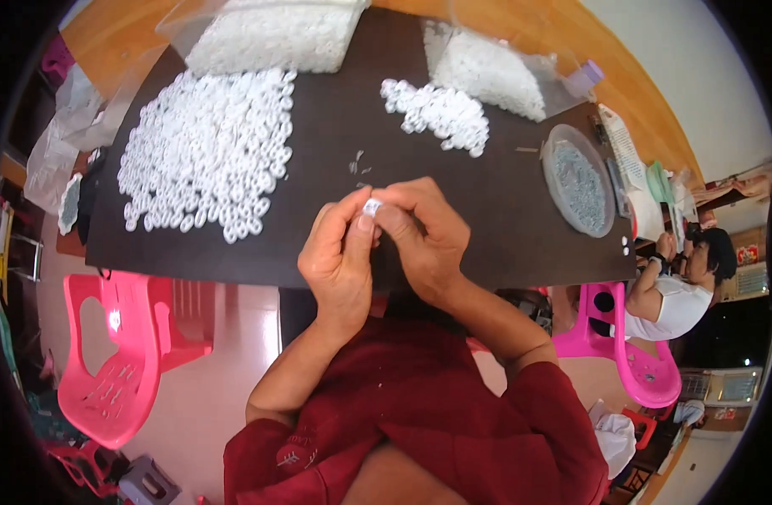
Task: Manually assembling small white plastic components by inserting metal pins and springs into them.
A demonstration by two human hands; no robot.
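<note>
Close to the table's front edge, my left hand (pixel 335 248) and my right hand (pixel 428 236) meet with fingertips pinched on one small white plastic piece (pixel 372 206). Its underside is hidden by my thumbs. Left of my hands spreads a large pile of white oval ring-shaped pieces (pixel 205 151). A smaller heap of white pieces (pixel 441 114) lies beyond my right hand. Several thin grey slivers (pixel 355 162) are scattered on the dark table (pixel 327 126) just past my fingertips. At the right stands a round clear tub (pixel 552 181) of tiny grey-blue parts.
Two clear plastic bags of white pieces, a large one (pixel 276 38) and a smaller one (pixel 487 71), lie at the far side. Two white bits (pixel 625 246) sit near the right edge. Pink chairs (pixel 117 353) flank me. Another person (pixel 676 286) works at the right.
</note>
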